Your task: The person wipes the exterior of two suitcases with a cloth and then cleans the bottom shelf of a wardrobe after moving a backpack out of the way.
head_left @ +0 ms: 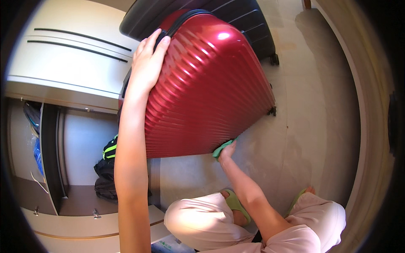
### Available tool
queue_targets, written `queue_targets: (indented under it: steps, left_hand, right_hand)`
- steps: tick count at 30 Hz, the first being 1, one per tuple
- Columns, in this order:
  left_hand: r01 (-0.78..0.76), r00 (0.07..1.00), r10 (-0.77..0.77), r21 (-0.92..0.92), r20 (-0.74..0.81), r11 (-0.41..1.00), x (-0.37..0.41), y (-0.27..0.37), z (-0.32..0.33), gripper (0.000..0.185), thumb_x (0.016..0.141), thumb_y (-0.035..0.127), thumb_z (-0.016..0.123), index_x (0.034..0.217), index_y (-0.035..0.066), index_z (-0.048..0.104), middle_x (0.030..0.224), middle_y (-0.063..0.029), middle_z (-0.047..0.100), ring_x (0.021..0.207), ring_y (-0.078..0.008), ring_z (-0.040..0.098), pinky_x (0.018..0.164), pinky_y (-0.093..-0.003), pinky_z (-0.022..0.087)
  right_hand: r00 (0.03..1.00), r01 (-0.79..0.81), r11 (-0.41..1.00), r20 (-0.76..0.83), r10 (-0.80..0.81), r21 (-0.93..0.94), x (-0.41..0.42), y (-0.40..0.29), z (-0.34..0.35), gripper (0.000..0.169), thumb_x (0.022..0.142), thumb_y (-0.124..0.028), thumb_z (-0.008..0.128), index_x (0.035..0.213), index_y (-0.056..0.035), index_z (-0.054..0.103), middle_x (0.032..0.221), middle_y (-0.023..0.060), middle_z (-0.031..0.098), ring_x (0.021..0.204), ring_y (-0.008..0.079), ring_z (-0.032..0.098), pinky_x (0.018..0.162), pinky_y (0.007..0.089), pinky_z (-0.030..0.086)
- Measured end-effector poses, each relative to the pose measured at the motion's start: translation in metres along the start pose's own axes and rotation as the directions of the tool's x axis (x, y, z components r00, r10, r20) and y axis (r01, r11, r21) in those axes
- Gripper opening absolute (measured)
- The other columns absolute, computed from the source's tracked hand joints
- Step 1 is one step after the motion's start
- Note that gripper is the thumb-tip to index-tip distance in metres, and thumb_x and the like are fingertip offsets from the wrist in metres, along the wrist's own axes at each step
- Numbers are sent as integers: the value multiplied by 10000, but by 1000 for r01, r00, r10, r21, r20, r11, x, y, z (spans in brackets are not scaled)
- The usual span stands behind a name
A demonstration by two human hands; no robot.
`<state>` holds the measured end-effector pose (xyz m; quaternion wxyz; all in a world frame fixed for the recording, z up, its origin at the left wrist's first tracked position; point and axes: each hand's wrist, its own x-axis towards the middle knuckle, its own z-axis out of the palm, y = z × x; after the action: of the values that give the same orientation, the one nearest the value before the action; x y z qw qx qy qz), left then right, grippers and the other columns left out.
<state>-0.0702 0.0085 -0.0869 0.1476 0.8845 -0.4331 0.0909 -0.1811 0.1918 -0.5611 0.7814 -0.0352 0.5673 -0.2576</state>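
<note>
A glossy red hard-shell suitcase (196, 91) with a ribbed face stands before me, its small black wheels (272, 111) visible at the right. My left hand (148, 57) grips its upper left edge, beside a black handle or strip (186, 19); the fingertips curl partly out of sight. Low down, my right hand (227, 151) presses a green cloth (223, 148) against the suitcase's bottom edge. Part of the cloth is hidden under that hand.
Behind the red suitcase is a black ribbed suitcase (262, 34). At left, an open cabinet (88, 148) holds a black backpack with lime stripes (109, 151) and a blue plastic bag (38, 155). White cabinet doors (72, 69) stand above. Pale tiled floor (303, 132) extends right.
</note>
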Motion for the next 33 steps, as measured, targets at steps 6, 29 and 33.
queue_targets:
  steps: [6, 29, 33]
  left_hand:
    - [2, 998, 0, 43, -57, 999, -11, -21, -9, 740, 955, 679, 490, 1512, 193, 505, 1581, -265, 388, 1496, -399, 328, 1218, -482, 258]
    - [168, 843, -455, -662, -288, 730, -191, -155, -67, 437, 1013, 235, 619, 1410, 57, 579, 1429, -132, 587, 1363, -263, 509, 1152, -377, 360]
    - [132, 867, -457, -790, -201, 599, -214, -162, -42, 529, 1039, 289, 559, 1507, 53, 483, 1591, -119, 418, 1498, -239, 341, 1234, -377, 229]
  right_hand:
    - [943, -315, 947, 129, 306, 59, -66, 7, 13, 543, 1120, -451, 275, 1417, -34, 453, 1377, 108, 551, 1212, 264, 570, 1041, 447, 479]
    - [166, 566, 823, 972, -167, 45, -330, -452, 182, 396, 1057, -358, 530, 1281, -49, 637, 1132, 73, 690, 960, 168, 678, 806, 332, 584]
    - [386, 685, 714, 903, -188, -144, -308, -473, 226, 393, 1048, -369, 502, 1184, -45, 679, 989, 67, 713, 819, 137, 673, 746, 280, 560]
